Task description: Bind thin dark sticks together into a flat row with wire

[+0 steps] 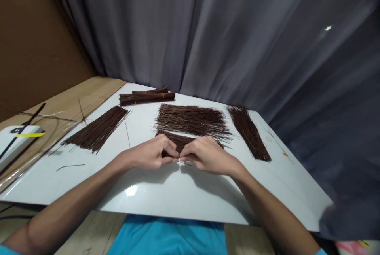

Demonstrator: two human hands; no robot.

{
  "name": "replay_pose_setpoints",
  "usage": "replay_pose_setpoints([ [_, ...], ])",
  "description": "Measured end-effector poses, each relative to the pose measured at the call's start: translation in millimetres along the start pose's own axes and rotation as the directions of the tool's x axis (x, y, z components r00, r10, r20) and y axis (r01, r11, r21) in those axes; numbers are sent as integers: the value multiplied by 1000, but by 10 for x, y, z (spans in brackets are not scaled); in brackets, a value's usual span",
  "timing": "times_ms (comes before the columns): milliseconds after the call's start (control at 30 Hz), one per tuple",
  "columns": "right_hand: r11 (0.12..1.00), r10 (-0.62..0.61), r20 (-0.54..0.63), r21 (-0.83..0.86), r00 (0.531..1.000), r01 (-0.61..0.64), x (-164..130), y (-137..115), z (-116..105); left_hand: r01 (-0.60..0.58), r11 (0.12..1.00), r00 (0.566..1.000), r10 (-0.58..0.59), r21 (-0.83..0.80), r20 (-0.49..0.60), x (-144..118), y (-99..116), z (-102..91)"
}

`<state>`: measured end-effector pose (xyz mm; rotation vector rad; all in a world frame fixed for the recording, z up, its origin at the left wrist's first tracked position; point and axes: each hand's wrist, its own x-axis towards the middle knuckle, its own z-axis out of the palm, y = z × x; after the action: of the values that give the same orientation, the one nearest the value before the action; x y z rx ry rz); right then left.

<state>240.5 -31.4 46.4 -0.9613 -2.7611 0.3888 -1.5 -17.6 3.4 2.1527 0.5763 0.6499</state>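
Note:
My left hand [157, 151] and my right hand [208, 155] meet over the middle of the white table, fingertips pinched close together. What lies between the fingertips is too small and hidden to make out. Just below them shows a short, thin dark stem [185, 163]; whether it is held or lies on the table I cannot tell. Directly behind the hands is a bundle of thin brown stems [178, 139], partly covered by them. Beyond it spreads a wider layer of loose brown stems [192, 118], lying side by side.
A fanned brown bunch [97, 128] lies left, another bunch [249, 132] right. Tied bundles [147, 97] rest at the back. Single stems [69, 165] and rubber bands [268, 139] are scattered about. A white device with a yellow strip [28, 134] stands left, before cardboard [38, 41]. A grey curtain [222, 41] hangs behind.

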Motion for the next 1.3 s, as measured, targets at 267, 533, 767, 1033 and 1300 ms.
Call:
replay_pose_setpoints([
  [267, 735, 25, 66, 675, 997, -63, 71, 192, 55, 68, 935, 998, -59, -347, 37, -19, 43, -164],
  [533, 840, 183, -388, 540, 903, 61, -28, 68, 439, 31, 909, 934, -174, -416, -310, 14, -62, -43],
  [767, 900, 274, -360, 424, 892, -105, -50, 135, 576, 200, 970, 921, -234, -138, -312, 74, -55, 26],
  [1033, 950, 243, -412, 284, 878, -130, -34, 205, 640, 246, 959, 929, -192, 140, -317, 118, -26, 137],
  [1300, 989, 122, -381, -27, 916, -143, -43, 158, 688, 295, 868, 937, -181, 400, -298, 85, -60, 354],
])
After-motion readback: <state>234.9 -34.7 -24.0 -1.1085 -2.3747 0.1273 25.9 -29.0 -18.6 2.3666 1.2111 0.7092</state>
